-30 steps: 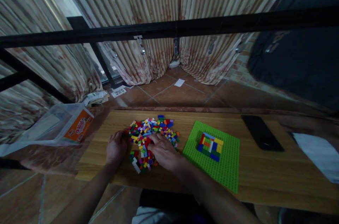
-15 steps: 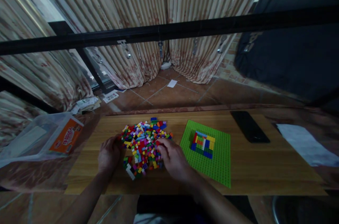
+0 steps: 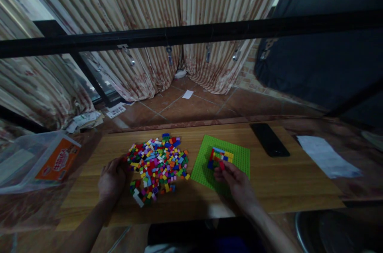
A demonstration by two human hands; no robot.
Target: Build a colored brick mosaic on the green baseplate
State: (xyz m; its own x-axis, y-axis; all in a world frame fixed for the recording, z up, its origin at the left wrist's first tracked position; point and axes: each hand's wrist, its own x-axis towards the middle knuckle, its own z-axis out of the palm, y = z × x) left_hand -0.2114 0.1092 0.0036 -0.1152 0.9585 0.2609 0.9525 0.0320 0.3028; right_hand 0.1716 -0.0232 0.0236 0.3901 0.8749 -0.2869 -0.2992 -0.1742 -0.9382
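The right hand (image 3: 236, 183), moved off the brick pile (image 3: 157, 163), pinches a red brick (image 3: 222, 165) at the small build (image 3: 220, 154) on the green baseplate (image 3: 241, 156). The left hand (image 3: 112, 179) stays half-curled against the pile's left edge on the surface (image 3: 299, 183), grip unclear.

Left hand (image 3: 111, 181) resting palm-down; right hand (image 3: 236, 179) extended, fingers pinched.

We see a pale wooden desk (image 3: 299, 189), smooth, its grain showing. The heap of small many-coloured bricks (image 3: 157, 163) and the red brick (image 3: 222, 164) in the grip of our right hand (image 3: 237, 183) look hard plastic, as does the green studded baseplate (image 3: 241, 155). The black slab phone (image 3: 269, 145) is glossy; the white paper sheet (image 3: 326, 155) matt.
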